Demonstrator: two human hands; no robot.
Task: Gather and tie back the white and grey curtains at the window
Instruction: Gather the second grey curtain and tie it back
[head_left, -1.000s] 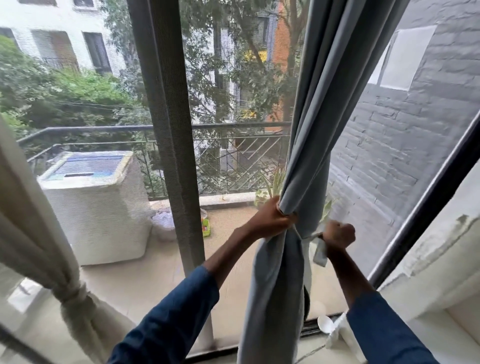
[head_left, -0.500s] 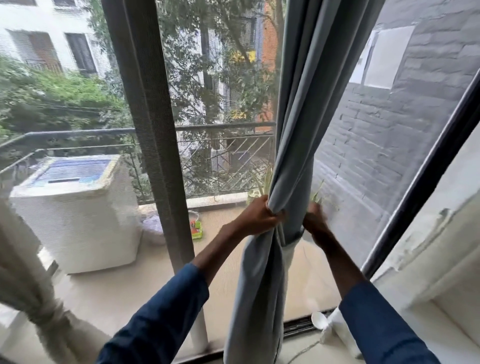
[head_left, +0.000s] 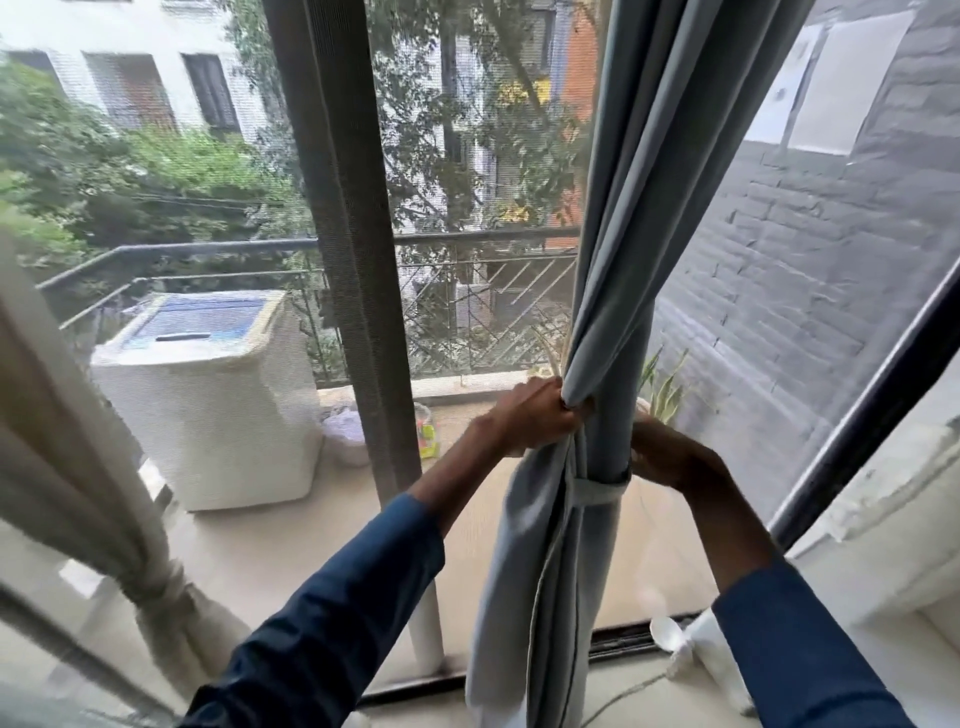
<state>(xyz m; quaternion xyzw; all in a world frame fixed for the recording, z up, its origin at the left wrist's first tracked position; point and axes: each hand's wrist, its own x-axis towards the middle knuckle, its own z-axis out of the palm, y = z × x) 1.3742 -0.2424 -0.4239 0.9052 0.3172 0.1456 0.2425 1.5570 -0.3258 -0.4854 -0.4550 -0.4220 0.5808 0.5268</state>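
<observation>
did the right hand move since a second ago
Yes: the right hand moved left, away from the black window frame, in against the gathered grey curtain.

Nothing here is showing text, a label or a number clear enough to read. The pale sheets (head_left: 831, 93) on the grey brick wall (head_left: 810, 291) are looking blank. The yellow-green packet (head_left: 429, 442) on the balcony floor (head_left: 291, 540) is blurring too much to read.
</observation>
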